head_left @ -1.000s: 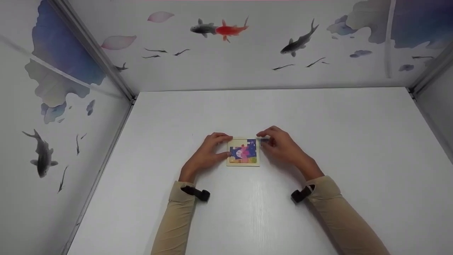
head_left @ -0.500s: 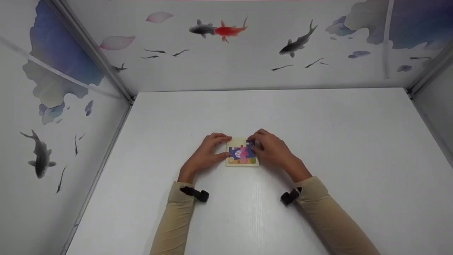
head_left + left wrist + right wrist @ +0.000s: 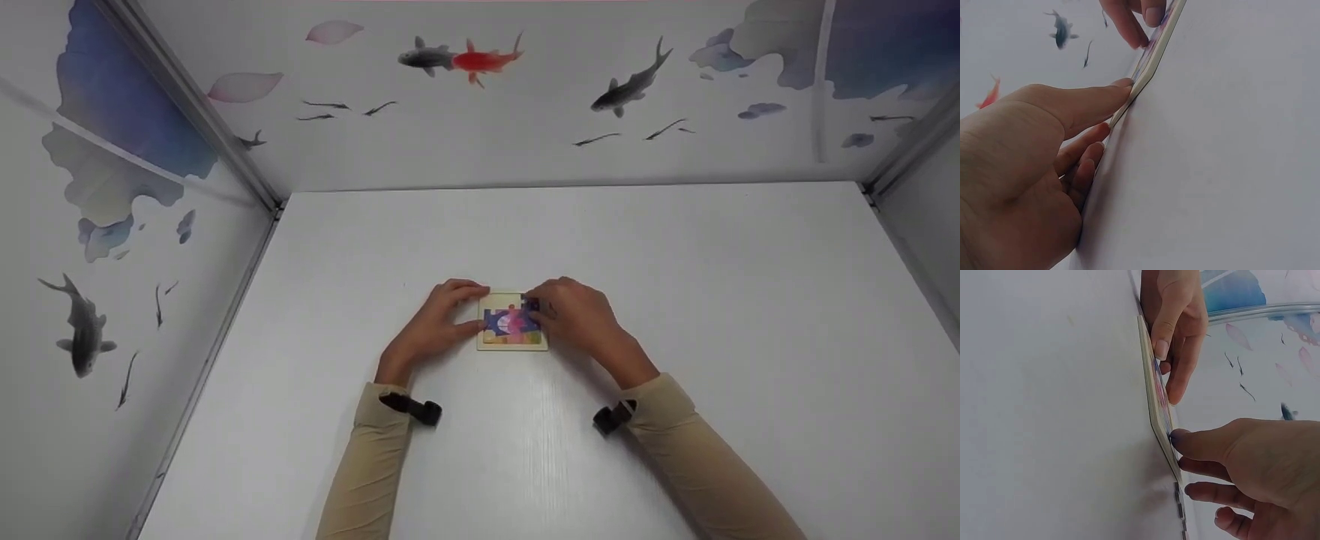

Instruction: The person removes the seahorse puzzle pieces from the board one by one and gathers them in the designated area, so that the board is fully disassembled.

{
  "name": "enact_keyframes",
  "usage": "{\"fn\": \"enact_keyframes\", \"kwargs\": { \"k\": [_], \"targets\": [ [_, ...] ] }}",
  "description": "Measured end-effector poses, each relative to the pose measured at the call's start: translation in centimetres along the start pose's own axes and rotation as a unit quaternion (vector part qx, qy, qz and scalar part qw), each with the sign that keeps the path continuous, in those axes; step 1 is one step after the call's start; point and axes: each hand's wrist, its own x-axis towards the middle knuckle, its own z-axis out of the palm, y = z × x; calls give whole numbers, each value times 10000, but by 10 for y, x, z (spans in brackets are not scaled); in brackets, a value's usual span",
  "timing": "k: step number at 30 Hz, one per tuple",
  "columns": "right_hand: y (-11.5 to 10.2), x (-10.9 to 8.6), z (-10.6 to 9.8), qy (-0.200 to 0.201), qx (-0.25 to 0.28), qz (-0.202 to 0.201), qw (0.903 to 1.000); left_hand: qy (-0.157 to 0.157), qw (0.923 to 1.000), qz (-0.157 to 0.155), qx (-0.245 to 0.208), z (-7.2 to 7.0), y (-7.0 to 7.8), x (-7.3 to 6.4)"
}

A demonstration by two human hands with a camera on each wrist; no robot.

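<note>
A small square jigsaw puzzle board (image 3: 513, 346) with a pale wooden frame lies on the white table in the head view. Pink, purple and orange pieces fill its lower part, while bare backing shows at the upper left. My left hand (image 3: 439, 319) holds the board's left side, thumb on the near part of the rim and fingers at the far corner. Over the upper right corner, my right hand (image 3: 581, 315) pinches a dark blue puzzle piece (image 3: 530, 305) between thumb and fingers. In the right wrist view its thumb touches the board's face. The hand partly hides this piece.
Flat loose pieces (image 3: 1179, 506) lie on the table just beyond the board in the right wrist view. White walls (image 3: 525, 135) with painted fish and leaves stand behind and at both sides of the table (image 3: 360, 232).
My right hand has moved left, from a dark piece beside the board onto the board's upper right corner. The left hand stays on the frame.
</note>
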Motion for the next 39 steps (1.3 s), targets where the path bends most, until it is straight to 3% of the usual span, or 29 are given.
{"fn": "enact_keyframes", "kwargs": {
  "k": [14, 21, 34, 39],
  "targets": [
    [5, 0, 7, -257, 570, -189, 9979, 58, 10000, -6, -33, 0, 0, 1],
    [6, 1, 6, -230, 454, -373, 9980, 69, 10000, 18, -62, 0, 0, 1],
    [13, 3, 3, 371, 122, -488, 9980, 30, 10000, -53, 3, -1, 1, 2],
    [22, 2, 0, 299, 515, -490, 9970, 29, 10000, 30, 13, 0, 1, 1]
  ]
}}
